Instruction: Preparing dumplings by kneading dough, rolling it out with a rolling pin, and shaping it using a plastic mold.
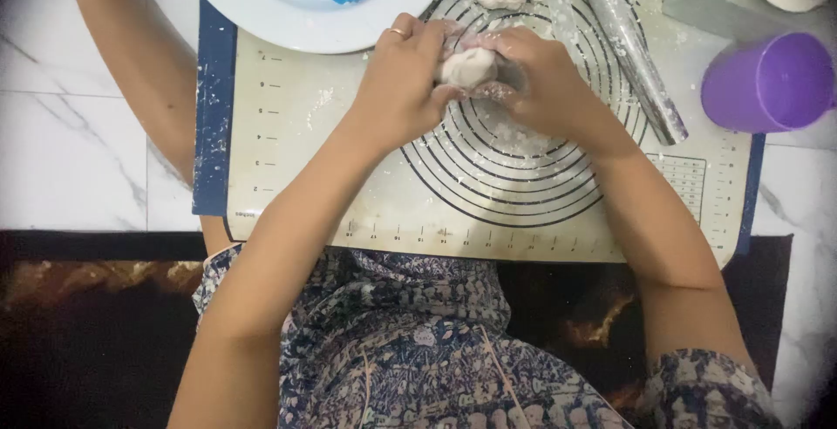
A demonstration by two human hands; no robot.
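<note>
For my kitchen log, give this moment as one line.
left hand: on dough ball | right hand: on dough ball | under: baking mat | near: rolling pin

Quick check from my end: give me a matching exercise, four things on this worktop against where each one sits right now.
Things:
1. small dough ball
2. rolling pin
3. purple cup
4. white plate

Places:
A. far right, beside the mat's edge
B. top left, overlapping the mat's far corner
C. held between the left hand and the right hand, over the mat's rings
D. lying slantwise on the mat, right of the hands

Pairs: 1-C, 2-D, 3-A, 4-B
</note>
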